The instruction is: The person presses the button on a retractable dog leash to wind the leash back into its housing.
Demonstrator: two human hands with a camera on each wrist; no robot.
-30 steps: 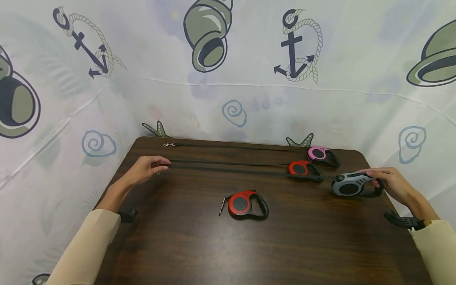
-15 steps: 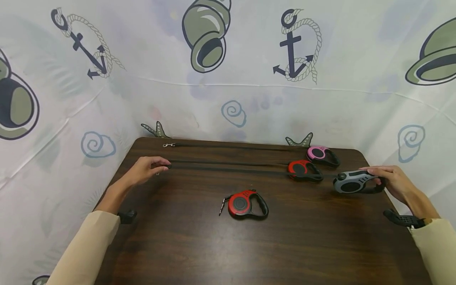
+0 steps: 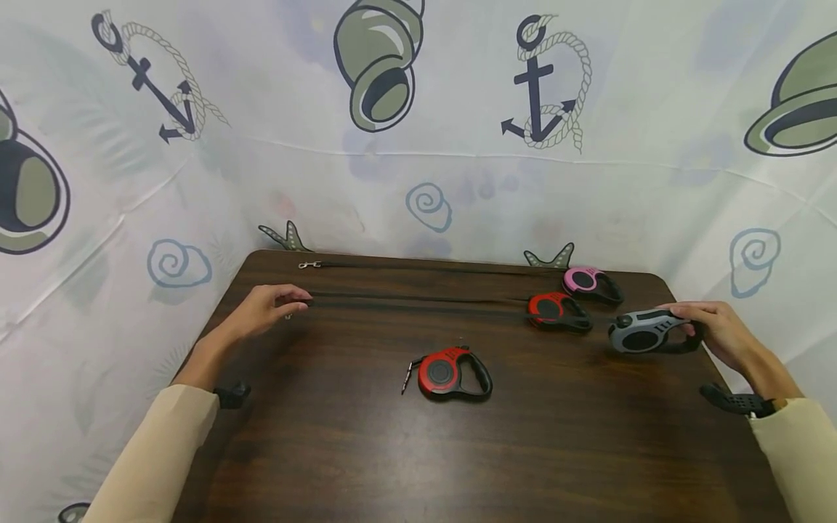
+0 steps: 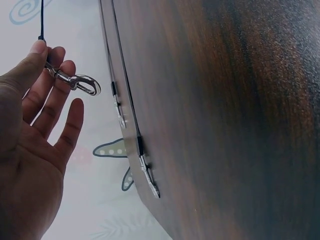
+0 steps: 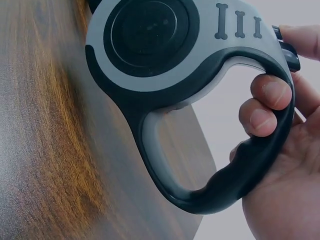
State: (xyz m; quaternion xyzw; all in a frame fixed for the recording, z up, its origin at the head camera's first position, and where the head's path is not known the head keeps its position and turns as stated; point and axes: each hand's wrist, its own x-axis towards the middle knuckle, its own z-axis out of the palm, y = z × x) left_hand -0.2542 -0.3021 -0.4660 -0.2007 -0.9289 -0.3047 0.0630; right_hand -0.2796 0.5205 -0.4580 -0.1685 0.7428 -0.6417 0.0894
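while the left hand [image 3: 264,312] pinches the black cord [image 4: 42,22] by its snap hook [image 4: 74,81], the right hand [image 3: 726,333] curls fingers round the grey retractable leash [image 3: 639,340]; even tension looks best.

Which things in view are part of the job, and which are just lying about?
In the job, judging by the hands:
grey leash, gripped by the right hand
its black cord, pinched near its end by the left hand
metal clip on that end

Lying about, untouched:
pink leash, extended
red leash beside it, extended
nearer red leash, reeled in
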